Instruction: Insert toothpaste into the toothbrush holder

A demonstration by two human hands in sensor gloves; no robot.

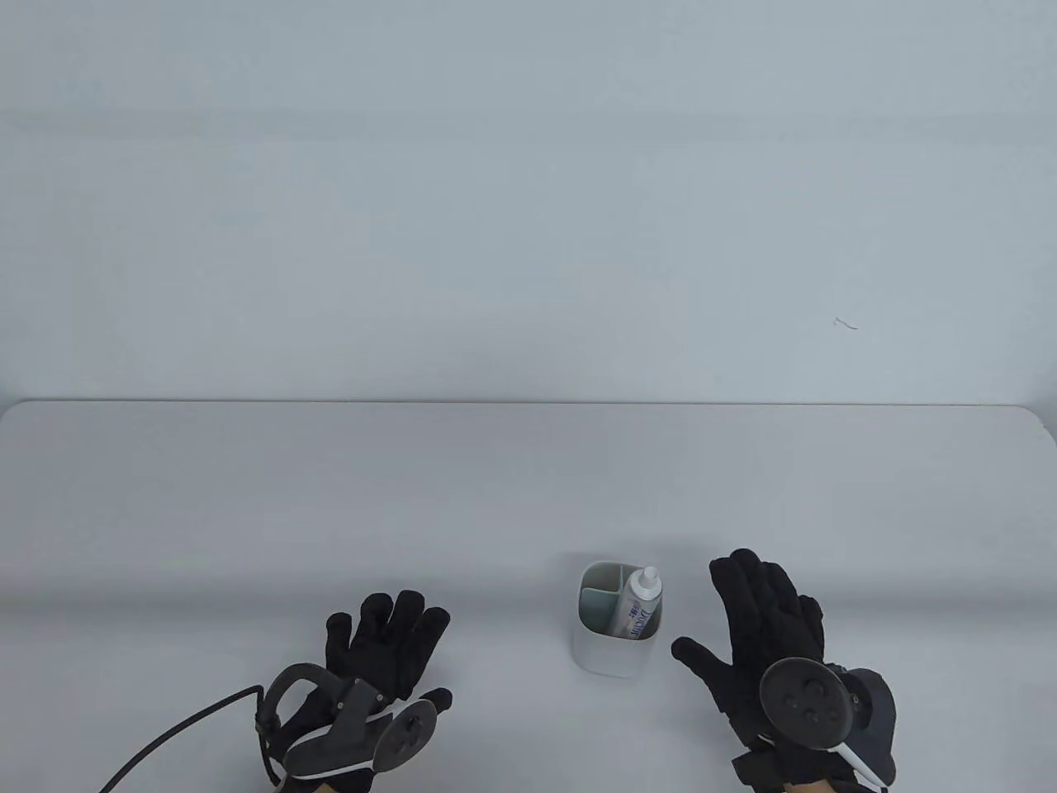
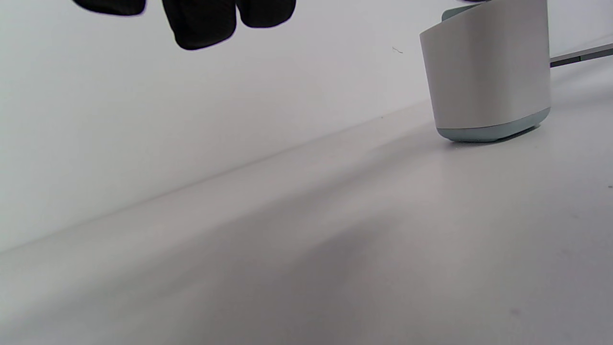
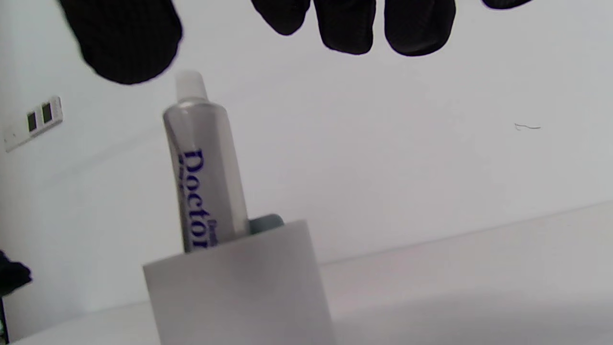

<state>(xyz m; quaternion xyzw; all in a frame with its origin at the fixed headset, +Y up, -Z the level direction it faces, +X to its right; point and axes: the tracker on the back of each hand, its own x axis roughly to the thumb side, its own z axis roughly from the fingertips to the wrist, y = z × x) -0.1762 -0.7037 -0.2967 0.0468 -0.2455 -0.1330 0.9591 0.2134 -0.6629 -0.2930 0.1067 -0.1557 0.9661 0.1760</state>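
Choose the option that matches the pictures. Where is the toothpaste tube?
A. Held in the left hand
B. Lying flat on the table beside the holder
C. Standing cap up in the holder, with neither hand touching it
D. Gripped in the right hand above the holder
C: the toothpaste tube stands cap up in the toothbrush holder, with the left hand and right hand open and apart from it.

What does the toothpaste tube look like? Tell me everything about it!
The toothpaste tube is silvery grey with a white cap on top and dark blue letters down its side that begin "Doctor". It looks like smooth, shiny plastic. It stands cap-up, leaning slightly, with its lower part hidden inside the right-hand compartment of the white toothbrush holder near the front of the table. Only the holder touches it; neither gloved hand does.
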